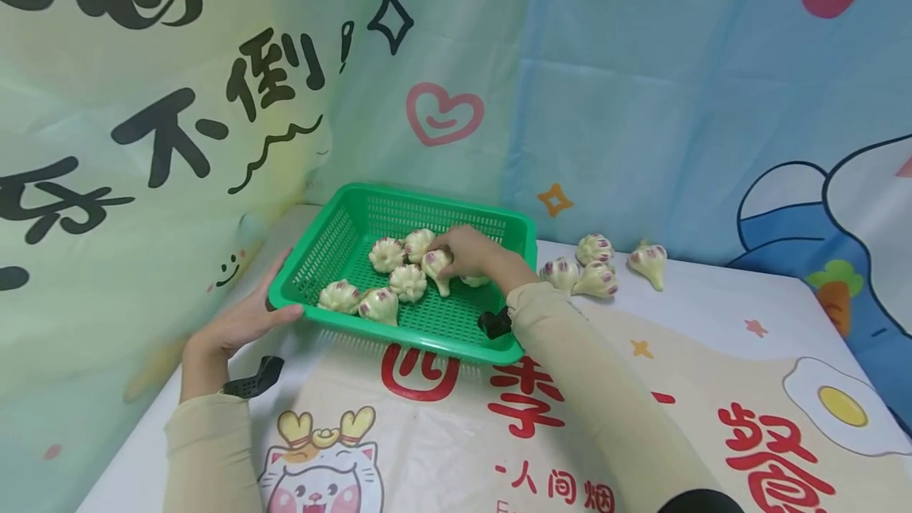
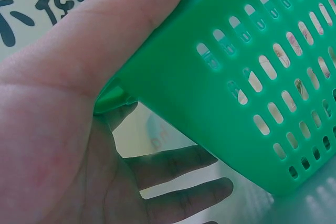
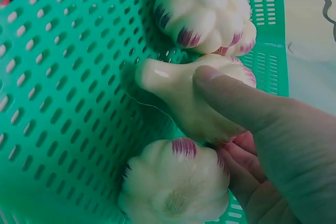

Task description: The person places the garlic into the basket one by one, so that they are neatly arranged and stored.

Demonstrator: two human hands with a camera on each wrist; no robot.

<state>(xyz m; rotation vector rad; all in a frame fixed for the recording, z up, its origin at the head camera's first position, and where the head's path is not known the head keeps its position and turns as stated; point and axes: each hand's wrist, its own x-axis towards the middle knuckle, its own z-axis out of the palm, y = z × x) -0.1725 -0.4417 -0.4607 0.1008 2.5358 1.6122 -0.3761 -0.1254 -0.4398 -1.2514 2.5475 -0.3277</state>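
A green plastic basket (image 1: 420,345) stands on the table with several garlic bulbs (image 1: 387,255) inside. My right hand (image 1: 470,250) reaches into it and holds one garlic bulb (image 3: 178,95) between thumb and fingers. That bulb's stem points away from the palm, and other bulbs lie on both sides of it in the right wrist view. At the basket's left corner is my left hand (image 1: 245,319). Its thumb (image 2: 131,19) lies along the rim, while the other fingers (image 2: 184,200) extend fairly straight past the corner, partly hidden by the basket.
Several more garlic bulbs (image 1: 597,279) lie on the table to the right of the basket, one (image 1: 648,264) a little apart. A printed cloth (image 1: 442,450) covers the table. Printed curtains (image 1: 606,101) hang close behind the basket and along the left.
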